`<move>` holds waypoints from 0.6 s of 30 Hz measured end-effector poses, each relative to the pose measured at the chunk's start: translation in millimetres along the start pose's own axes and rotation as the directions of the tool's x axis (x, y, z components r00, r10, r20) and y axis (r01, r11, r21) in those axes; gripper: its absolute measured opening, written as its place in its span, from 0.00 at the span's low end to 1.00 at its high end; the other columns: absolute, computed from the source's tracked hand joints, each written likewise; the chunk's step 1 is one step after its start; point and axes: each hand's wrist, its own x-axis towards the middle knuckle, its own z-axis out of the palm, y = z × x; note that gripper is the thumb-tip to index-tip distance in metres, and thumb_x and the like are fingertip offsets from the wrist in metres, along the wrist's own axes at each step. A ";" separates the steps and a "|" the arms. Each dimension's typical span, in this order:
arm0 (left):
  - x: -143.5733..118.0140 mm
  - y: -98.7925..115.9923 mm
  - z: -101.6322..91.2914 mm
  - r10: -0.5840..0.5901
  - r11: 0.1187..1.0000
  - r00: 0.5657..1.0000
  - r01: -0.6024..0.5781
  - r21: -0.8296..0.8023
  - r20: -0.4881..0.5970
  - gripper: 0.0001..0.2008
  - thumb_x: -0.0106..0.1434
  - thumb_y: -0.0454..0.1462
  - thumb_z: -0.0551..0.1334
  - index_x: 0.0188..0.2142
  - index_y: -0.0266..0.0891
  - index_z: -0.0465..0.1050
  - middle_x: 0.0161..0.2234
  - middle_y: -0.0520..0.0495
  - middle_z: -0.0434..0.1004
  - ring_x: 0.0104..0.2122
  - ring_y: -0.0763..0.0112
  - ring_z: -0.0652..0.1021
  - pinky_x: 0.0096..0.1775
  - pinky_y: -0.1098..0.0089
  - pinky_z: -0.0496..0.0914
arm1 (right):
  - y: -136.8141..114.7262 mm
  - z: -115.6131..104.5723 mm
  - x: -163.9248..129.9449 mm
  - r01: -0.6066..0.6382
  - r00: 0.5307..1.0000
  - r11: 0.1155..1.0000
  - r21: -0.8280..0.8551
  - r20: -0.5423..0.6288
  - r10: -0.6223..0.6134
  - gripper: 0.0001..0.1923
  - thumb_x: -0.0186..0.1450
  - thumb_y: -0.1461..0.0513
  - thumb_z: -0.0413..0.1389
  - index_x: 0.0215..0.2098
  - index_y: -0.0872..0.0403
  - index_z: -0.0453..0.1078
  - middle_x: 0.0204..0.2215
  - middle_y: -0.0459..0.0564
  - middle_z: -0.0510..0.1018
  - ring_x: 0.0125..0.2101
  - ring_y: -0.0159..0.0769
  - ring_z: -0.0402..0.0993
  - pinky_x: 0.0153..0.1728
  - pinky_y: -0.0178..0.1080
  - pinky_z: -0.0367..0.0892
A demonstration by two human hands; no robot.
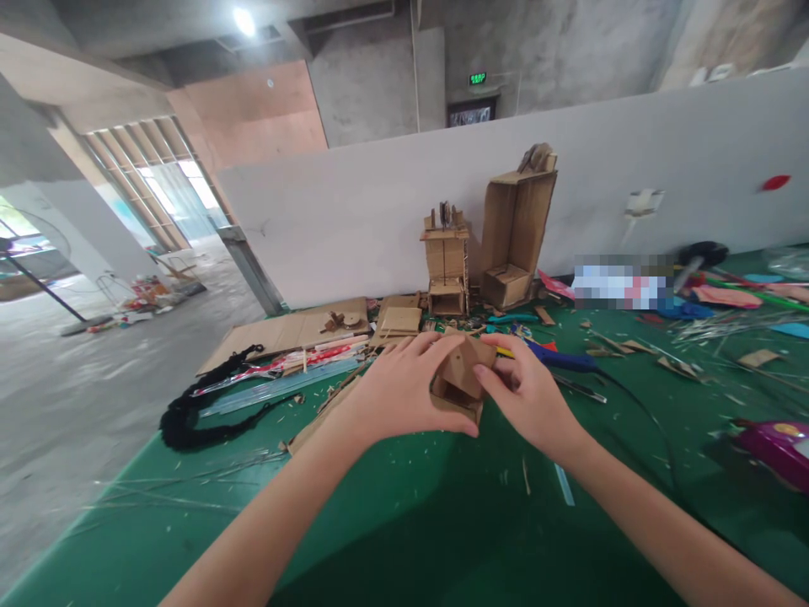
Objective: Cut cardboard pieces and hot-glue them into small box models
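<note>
Between my hands, above the green table (pixel 392 514), is a small cardboard box (pixel 460 371) with a hole in its top piece and an opening facing me. My left hand (pixel 404 384) wraps round the box's left side, thumb along the lower edge. My right hand (pixel 522 388) pinches the right side of the box, thumb on the cardboard face. Its other fingertips are partly hidden behind the box. Just beyond my right hand lies a blue glue gun (pixel 562 358) with a black cord.
Behind stand a small cardboard tower (pixel 446 261) and a taller open cardboard frame (pixel 515 219) near a white partition (pixel 354 211). Left are black yarn (pixel 183 421), clear glue sticks (pixel 278 392) and cardboard sheets (pixel 297 329). Right are scraps, thin wires (pixel 720 316) and a purple object (pixel 774 447).
</note>
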 end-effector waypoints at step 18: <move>10.4 -53.1 24.2 0.066 0.910 0.984 0.008 -0.414 0.164 0.35 0.51 0.47 0.66 0.56 0.45 0.59 0.56 0.44 0.63 0.52 0.59 0.68 0.51 0.60 0.65 | -4.7 3.2 -0.1 -0.221 0.975 0.971 -0.090 -0.016 0.221 0.14 0.59 0.58 0.51 0.42 0.55 0.64 0.18 0.44 0.73 0.11 0.28 0.65 0.14 0.33 0.60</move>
